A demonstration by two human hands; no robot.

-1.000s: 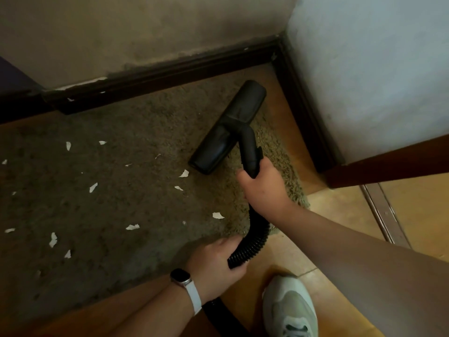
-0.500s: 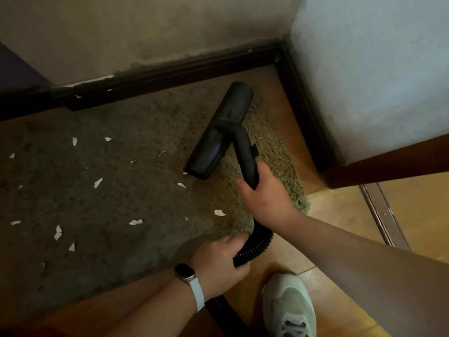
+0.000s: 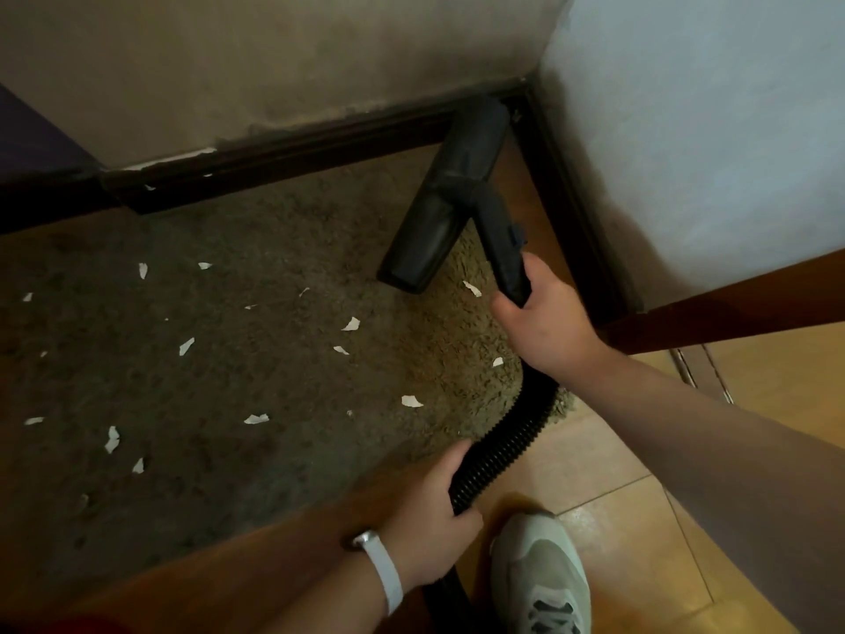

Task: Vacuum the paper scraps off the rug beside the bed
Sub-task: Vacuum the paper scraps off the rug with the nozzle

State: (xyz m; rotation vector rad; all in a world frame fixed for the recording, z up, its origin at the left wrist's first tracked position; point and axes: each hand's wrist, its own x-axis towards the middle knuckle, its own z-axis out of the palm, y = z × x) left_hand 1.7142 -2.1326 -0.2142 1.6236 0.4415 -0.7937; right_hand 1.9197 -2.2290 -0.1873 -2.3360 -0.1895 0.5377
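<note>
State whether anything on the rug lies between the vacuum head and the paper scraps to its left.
Nothing visible does. Bare rug lies between the head and the scraps.

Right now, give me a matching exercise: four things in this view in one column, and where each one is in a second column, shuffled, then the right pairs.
Things:
1. vacuum head
2. right hand
3. left hand
4. shoe

Places:
A. on the tiled floor, bottom of the view
B. gripping the ribbed hose low down
C. near the wall corner, at the rug edge
D. gripping the rigid tube behind the head

Pairs: 1-C, 2-D, 3-B, 4-A
</note>
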